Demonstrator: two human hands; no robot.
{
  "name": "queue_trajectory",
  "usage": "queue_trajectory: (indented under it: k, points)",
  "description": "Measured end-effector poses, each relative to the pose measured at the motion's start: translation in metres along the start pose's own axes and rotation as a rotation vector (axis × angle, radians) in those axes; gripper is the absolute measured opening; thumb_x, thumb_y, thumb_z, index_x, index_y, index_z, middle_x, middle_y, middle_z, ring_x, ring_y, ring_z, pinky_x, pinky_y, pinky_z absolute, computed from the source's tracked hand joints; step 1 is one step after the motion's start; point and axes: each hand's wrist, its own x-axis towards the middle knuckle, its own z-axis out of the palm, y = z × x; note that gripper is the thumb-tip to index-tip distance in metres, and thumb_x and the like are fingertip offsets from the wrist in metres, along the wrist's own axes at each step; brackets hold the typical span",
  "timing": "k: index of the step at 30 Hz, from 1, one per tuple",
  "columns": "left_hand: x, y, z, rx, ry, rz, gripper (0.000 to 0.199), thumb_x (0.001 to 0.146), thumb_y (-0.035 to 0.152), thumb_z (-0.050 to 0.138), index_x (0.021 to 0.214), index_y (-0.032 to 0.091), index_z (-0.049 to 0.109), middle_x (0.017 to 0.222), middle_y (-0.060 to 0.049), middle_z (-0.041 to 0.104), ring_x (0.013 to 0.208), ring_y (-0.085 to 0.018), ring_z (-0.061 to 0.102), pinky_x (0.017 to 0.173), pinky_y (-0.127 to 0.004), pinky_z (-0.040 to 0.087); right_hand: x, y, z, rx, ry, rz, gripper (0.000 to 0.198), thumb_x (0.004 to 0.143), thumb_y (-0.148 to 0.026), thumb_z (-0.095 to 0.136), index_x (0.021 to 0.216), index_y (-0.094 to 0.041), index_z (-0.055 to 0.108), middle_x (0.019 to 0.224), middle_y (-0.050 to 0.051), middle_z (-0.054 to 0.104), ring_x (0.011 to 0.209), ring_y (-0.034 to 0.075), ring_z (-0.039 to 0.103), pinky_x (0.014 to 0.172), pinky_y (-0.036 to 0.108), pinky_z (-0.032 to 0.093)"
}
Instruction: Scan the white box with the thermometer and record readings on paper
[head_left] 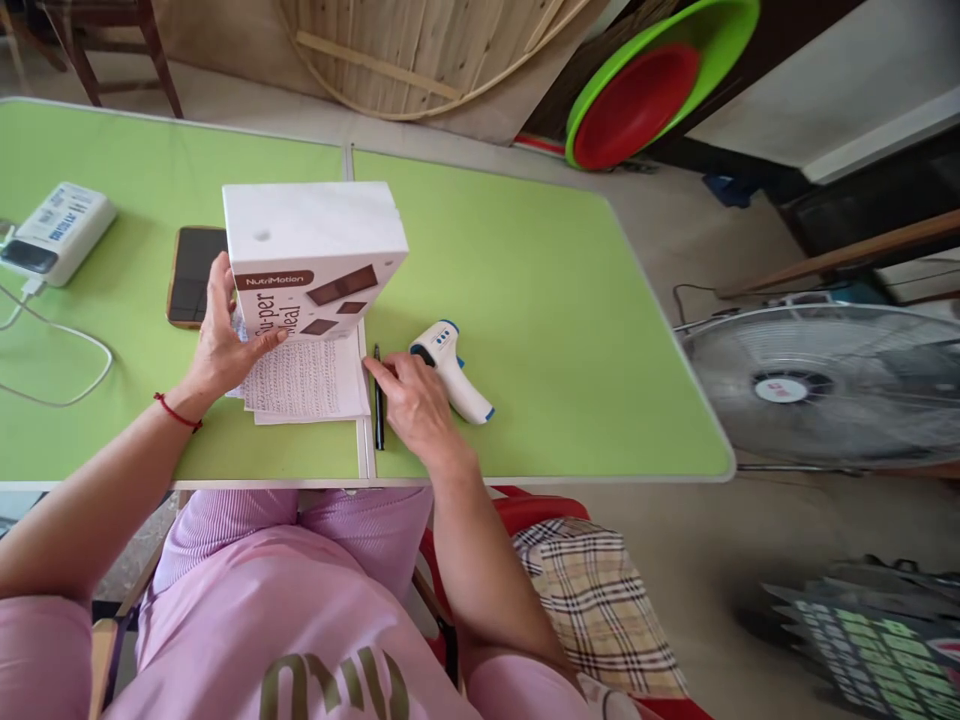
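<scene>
A white box printed "NutriMotion" and "Super Meal" stands upright on sheets of written paper. My left hand grips its lower left edge, thumb across the front and fingers along the side. My right hand is at the right edge of the sheets, its index finger stretched out and the other fingers loosely bent, with nothing seen in it. Just beside that hand lies a black pen, under the pointing finger. To its right a white and blue infrared thermometer rests on the table.
A phone lies partly behind the box on the green table. At the far left are a white power bank and its cable. A fan stands past the table's right end. A checked cloth hangs over a red chair.
</scene>
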Motion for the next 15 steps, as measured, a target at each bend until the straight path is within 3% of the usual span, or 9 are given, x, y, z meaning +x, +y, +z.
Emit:
queue_trajectory:
  k: [3, 6, 9, 12, 15]
  points:
    - [0.0, -0.005, 0.002, 0.062, 0.019, -0.011, 0.095, 0.069, 0.065, 0.088, 0.142, 0.024, 0.045, 0.138, -0.016, 0.055, 0.132, -0.038, 0.055, 0.11, -0.052, 0.05, -0.003, 0.002, -0.007, 0.062, 0.095, 0.059, 0.047, 0.098, -0.007, 0.035, 0.128, -0.018, 0.068, 0.107, 0.015, 0.065, 0.096, 0.025, 0.059, 0.084, 0.041, 0.051]
    - [0.0, -0.002, 0.004, 0.063, 0.053, -0.01, 0.088, 0.069, 0.065, 0.087, 0.136, 0.023, 0.05, 0.135, -0.015, 0.055, 0.129, -0.037, 0.057, 0.108, -0.051, 0.052, -0.012, 0.013, -0.017, 0.034, 0.194, 0.317, 0.04, 0.093, -0.015, 0.048, 0.129, -0.016, 0.066, 0.118, 0.02, 0.061, 0.108, 0.032, 0.057, 0.091, 0.049, 0.05]
    - [-0.002, 0.008, 0.003, 0.026, 0.079, -0.015, 0.084, 0.067, 0.065, 0.089, 0.131, 0.023, 0.054, 0.133, -0.014, 0.057, 0.122, -0.035, 0.062, 0.102, -0.049, 0.057, -0.024, 0.031, -0.023, -0.031, 0.087, 0.586, 0.049, 0.086, -0.028, 0.059, 0.131, -0.01, 0.062, 0.12, 0.024, 0.06, 0.111, 0.039, 0.055, 0.089, 0.055, 0.048]
    - [-0.004, 0.019, 0.001, -0.021, 0.089, -0.032, 0.079, 0.068, 0.067, 0.087, 0.125, 0.022, 0.057, 0.123, -0.012, 0.064, 0.111, -0.033, 0.067, 0.092, -0.047, 0.06, -0.029, 0.046, -0.024, 0.009, -0.066, 0.688, 0.051, 0.084, -0.037, 0.06, 0.127, -0.009, 0.063, 0.109, 0.022, 0.065, 0.103, 0.036, 0.058, 0.086, 0.051, 0.049]
    - [-0.009, 0.024, -0.001, -0.065, 0.066, -0.087, 0.075, 0.071, 0.071, 0.082, 0.119, 0.019, 0.059, 0.112, -0.012, 0.069, 0.1, -0.031, 0.07, 0.081, -0.044, 0.061, -0.028, 0.043, -0.026, 0.192, 0.004, 0.74, 0.043, 0.082, -0.04, 0.059, 0.115, -0.014, 0.068, 0.099, 0.016, 0.067, 0.095, 0.031, 0.059, 0.081, 0.045, 0.05]
